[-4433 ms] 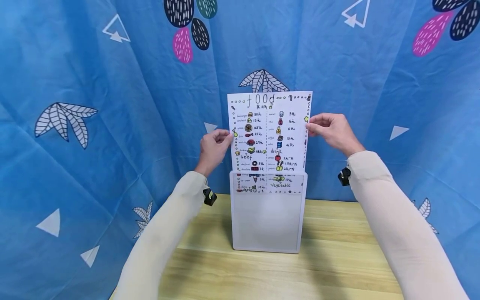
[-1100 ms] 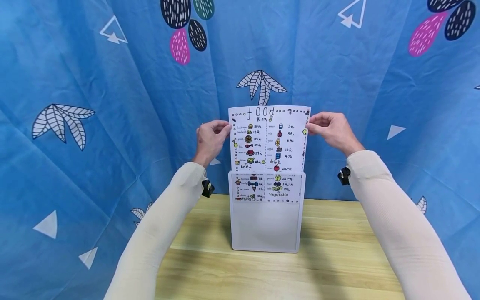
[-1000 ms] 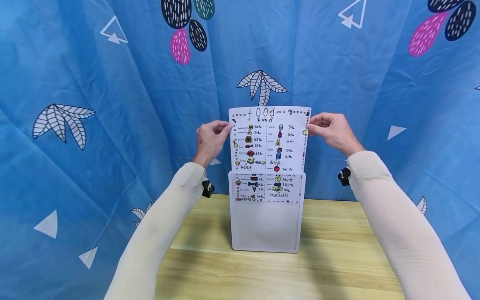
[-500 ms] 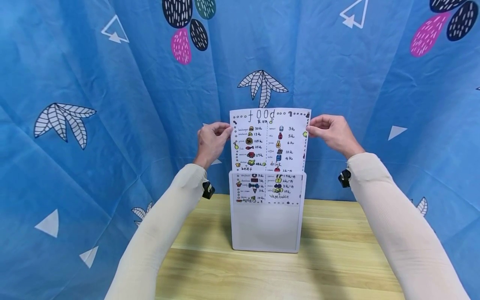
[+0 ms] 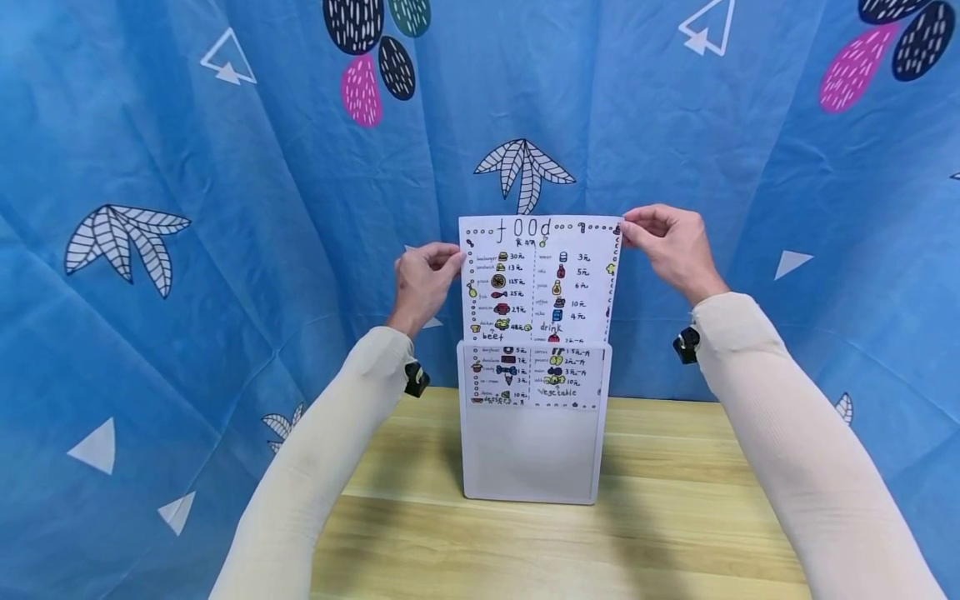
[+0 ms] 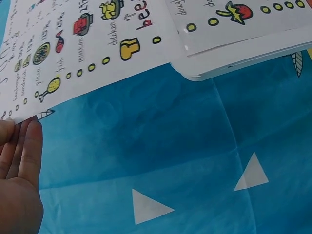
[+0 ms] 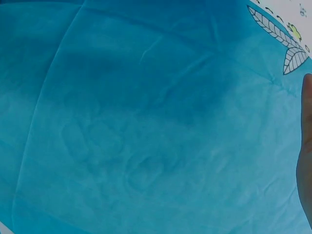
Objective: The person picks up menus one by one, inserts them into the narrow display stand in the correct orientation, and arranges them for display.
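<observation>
Left wrist view crops menu sheet [image 6: 97, 46] and holder [image 6: 229, 61].

We see bright, even light in the head view, with soft shadows on the worktop [image 5: 682, 467] at both sides of the holder [image 5: 532, 454], whose lower front carries a faint sheen. Both wrist views look dimmer; in the right one, the sheet [image 7: 296, 10] washes out.

The paper sheet [image 5: 525, 283] reads "food", "beef", "drink" and "vegetable", with "hamburger" at 30元, "pizza" 125元.
</observation>
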`<state>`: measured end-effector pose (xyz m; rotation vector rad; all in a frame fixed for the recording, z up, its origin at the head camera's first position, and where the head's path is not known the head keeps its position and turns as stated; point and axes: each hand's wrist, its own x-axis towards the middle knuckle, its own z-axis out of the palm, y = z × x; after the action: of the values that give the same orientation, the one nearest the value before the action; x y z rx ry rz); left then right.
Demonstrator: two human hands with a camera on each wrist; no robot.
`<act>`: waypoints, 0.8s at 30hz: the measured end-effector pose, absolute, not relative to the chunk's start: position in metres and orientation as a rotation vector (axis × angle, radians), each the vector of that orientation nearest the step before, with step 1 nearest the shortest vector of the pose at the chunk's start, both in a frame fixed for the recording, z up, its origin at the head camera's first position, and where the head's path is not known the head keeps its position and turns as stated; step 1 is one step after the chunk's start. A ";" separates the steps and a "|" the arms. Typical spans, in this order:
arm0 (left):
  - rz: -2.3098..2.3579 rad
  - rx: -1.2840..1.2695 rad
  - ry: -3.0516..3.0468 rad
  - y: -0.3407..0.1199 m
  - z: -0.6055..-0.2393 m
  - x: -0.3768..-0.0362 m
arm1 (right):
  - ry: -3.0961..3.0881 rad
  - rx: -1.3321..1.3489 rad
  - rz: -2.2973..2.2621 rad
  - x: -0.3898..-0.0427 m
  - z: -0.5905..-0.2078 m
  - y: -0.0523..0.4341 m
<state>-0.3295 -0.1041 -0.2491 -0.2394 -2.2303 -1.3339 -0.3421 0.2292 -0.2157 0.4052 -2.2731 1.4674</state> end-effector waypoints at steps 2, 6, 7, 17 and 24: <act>-1.337 -0.243 -2.223 -0.104 -0.246 -0.329 | -2.278 0.399 1.464 -0.342 -0.216 0.229; -1.336 -0.264 -2.197 -0.103 -0.237 -0.330 | -2.281 0.397 1.454 -0.341 -0.217 0.229; -1.334 -0.268 -2.189 -0.103 -0.234 -0.331 | -2.276 0.400 1.456 -0.341 -0.217 0.228; -1.348 -0.329 -2.105 -0.103 -0.222 -0.330 | -2.247 0.430 1.527 -0.341 -0.219 0.226; -1.365 -0.329 -2.102 -0.105 -0.227 -0.329 | -2.238 0.458 1.524 -0.341 -0.220 0.226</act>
<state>-0.3293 -0.1045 -0.2269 -0.3288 -2.1017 -1.3653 -0.3408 0.2264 -0.2201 0.4585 -2.2379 1.5236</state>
